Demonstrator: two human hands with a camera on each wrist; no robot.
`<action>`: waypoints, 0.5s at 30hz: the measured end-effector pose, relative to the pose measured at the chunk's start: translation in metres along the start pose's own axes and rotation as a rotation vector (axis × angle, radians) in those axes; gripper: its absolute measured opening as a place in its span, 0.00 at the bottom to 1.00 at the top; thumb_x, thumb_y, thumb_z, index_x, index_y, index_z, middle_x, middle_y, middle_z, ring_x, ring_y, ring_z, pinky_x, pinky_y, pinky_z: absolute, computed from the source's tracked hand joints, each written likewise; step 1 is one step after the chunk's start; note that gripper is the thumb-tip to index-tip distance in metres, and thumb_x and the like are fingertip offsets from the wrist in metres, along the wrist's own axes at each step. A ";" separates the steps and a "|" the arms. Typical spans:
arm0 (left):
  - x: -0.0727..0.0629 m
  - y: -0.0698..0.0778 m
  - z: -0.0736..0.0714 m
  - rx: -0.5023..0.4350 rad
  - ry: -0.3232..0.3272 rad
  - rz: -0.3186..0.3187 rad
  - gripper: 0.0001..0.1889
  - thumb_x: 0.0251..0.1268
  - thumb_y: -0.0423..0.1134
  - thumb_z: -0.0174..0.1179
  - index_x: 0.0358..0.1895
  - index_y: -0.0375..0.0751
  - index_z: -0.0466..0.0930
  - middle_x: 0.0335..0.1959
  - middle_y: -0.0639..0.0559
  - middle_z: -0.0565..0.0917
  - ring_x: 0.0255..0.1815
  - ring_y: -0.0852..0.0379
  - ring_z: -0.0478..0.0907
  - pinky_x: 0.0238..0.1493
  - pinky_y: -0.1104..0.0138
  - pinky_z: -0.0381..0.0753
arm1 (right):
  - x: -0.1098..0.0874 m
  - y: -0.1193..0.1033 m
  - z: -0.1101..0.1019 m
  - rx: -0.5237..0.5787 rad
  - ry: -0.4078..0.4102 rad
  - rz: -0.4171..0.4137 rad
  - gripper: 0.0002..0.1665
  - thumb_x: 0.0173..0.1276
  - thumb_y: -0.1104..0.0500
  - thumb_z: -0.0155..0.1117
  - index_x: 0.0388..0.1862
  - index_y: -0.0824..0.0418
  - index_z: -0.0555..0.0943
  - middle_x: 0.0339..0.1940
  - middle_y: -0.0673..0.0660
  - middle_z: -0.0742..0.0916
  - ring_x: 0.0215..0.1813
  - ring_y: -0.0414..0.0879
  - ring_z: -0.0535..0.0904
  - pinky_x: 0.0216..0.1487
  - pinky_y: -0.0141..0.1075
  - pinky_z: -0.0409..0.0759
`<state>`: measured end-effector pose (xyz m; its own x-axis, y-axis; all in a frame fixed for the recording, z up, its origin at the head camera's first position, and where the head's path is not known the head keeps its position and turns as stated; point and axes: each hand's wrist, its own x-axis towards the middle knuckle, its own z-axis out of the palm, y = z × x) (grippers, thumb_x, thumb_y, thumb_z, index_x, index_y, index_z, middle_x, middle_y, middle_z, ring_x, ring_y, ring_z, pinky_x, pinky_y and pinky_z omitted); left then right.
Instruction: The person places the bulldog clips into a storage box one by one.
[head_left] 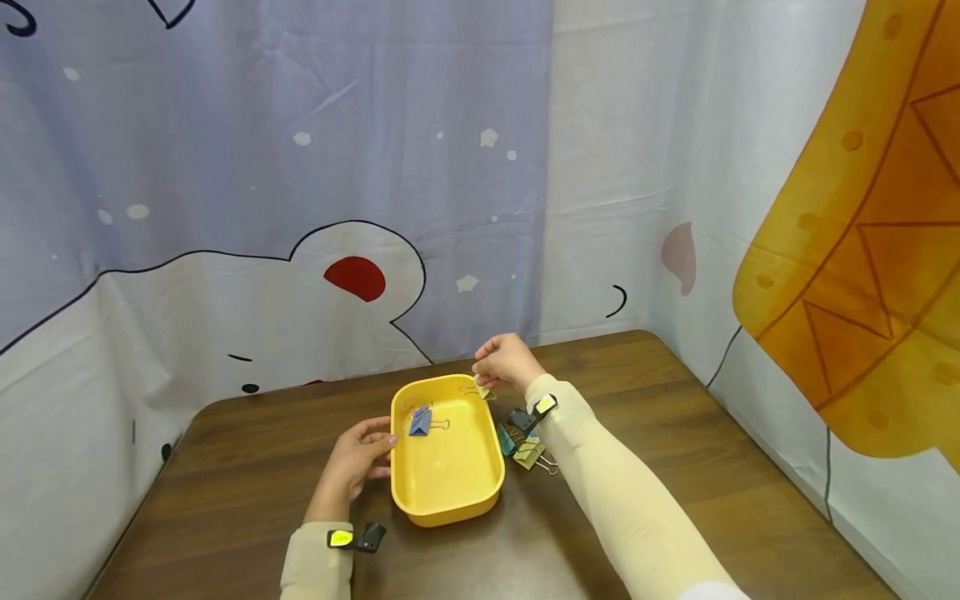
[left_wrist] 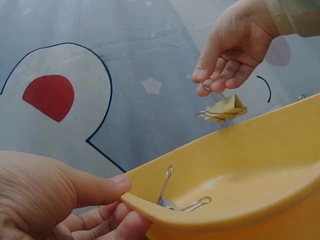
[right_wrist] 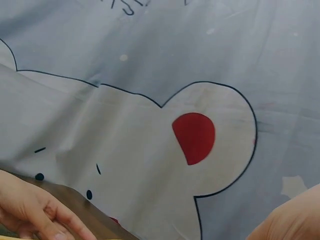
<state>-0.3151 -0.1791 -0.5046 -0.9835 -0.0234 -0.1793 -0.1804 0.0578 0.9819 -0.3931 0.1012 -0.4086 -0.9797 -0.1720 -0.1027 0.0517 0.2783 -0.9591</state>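
Observation:
A yellow plastic tray point(head_left: 447, 467) stands on the table, and a blue binder clip point(head_left: 421, 422) lies inside it toward the far left. My left hand point(head_left: 357, 457) pinches the tray's left rim, thumb on top and fingers below, as the left wrist view shows. Over the tray's far right corner my right hand point(head_left: 507, 362) holds a yellow binder clip point(left_wrist: 226, 108) by one wire handle between thumb and fingers. In the left wrist view that clip hangs above the far rim. Only an edge of the right hand point(right_wrist: 290, 220) shows in the right wrist view.
Right of the tray, partly under my right forearm, lie several binder clips, among them a green clip point(head_left: 506, 440) and a yellow-green clip point(head_left: 529, 452). The brown wooden table point(head_left: 270, 483) meets a printed curtain point(head_left: 225, 183) at its back and sides.

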 end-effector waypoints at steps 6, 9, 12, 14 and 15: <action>0.000 0.000 0.001 -0.010 0.007 0.004 0.23 0.71 0.27 0.60 0.68 0.35 0.72 0.46 0.38 0.81 0.34 0.53 0.81 0.29 0.61 0.89 | -0.001 -0.002 0.013 -0.004 -0.020 -0.019 0.12 0.65 0.71 0.68 0.47 0.72 0.80 0.42 0.71 0.87 0.32 0.56 0.88 0.37 0.46 0.89; 0.001 0.000 0.001 -0.004 0.003 0.008 0.24 0.72 0.28 0.60 0.68 0.34 0.71 0.48 0.36 0.80 0.34 0.52 0.81 0.29 0.61 0.89 | -0.001 -0.003 0.017 -0.029 -0.019 -0.031 0.12 0.66 0.71 0.68 0.47 0.72 0.80 0.43 0.71 0.87 0.35 0.59 0.88 0.41 0.49 0.89; 0.001 0.000 0.001 0.001 0.003 0.007 0.24 0.72 0.28 0.60 0.69 0.34 0.70 0.50 0.34 0.80 0.35 0.52 0.81 0.29 0.61 0.89 | 0.000 -0.002 0.022 -0.039 -0.015 -0.021 0.11 0.66 0.71 0.67 0.47 0.72 0.80 0.40 0.68 0.88 0.36 0.59 0.88 0.42 0.49 0.89; 0.001 -0.001 0.001 0.003 0.003 0.007 0.24 0.72 0.28 0.60 0.69 0.34 0.70 0.51 0.32 0.79 0.36 0.51 0.81 0.29 0.62 0.89 | 0.001 -0.001 0.024 -0.045 -0.005 -0.007 0.10 0.66 0.71 0.68 0.46 0.71 0.80 0.37 0.65 0.87 0.35 0.59 0.88 0.41 0.49 0.89; 0.001 -0.001 0.001 0.004 0.003 0.007 0.24 0.72 0.28 0.60 0.69 0.34 0.70 0.52 0.31 0.79 0.36 0.51 0.81 0.29 0.62 0.89 | 0.002 0.000 0.026 -0.048 -0.001 -0.001 0.09 0.66 0.71 0.68 0.45 0.71 0.80 0.36 0.64 0.87 0.34 0.58 0.88 0.41 0.48 0.89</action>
<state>-0.3157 -0.1778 -0.5055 -0.9846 -0.0258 -0.1727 -0.1740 0.0619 0.9828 -0.3897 0.0766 -0.4154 -0.9796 -0.1731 -0.1025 0.0418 0.3230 -0.9455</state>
